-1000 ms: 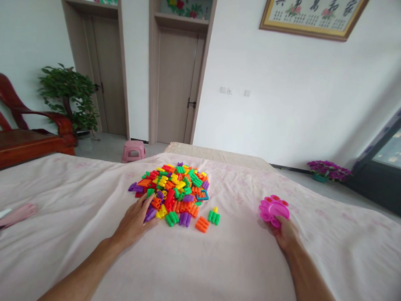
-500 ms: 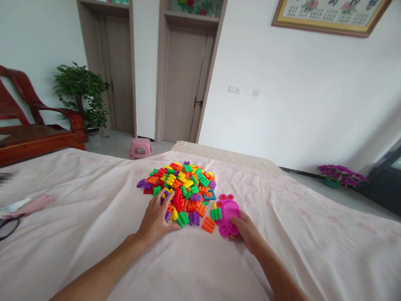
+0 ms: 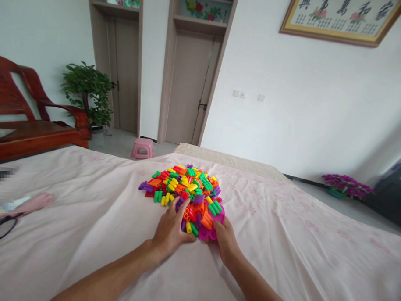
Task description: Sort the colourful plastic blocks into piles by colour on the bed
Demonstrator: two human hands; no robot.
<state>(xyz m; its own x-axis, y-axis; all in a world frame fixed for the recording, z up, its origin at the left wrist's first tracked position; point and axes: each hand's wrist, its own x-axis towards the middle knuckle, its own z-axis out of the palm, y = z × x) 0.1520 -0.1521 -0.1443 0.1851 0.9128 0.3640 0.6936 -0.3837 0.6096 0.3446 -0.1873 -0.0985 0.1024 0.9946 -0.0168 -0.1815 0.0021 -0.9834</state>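
Observation:
A heap of plastic building blocks (image 3: 173,183) in red, orange, yellow, green and purple lies on the cloth. Each looks like short tubes joined side by side. At the near left of the heap, my left hand (image 3: 170,224) cups several blocks, thumb and fingers apart. My right hand (image 3: 226,240) grips the near right edge of a magenta paw-shaped plate (image 3: 219,217), its thumb on top. On that plate rest a green block (image 3: 214,208) and an orange block (image 3: 207,220). The blocks cover part of the plate.
A pale flowered cloth (image 3: 118,235) spreads under everything. Eyeglasses (image 3: 2,229) and a pink item (image 3: 37,205) lie at the left. Beyond are a pink stool (image 3: 143,148), a wooden chair (image 3: 40,123) and potted plants.
My right hand has moved the plate left against the heap, under the green and orange blocks. My left hand has moved right, pressing near blocks toward it. The view has shifted slightly.

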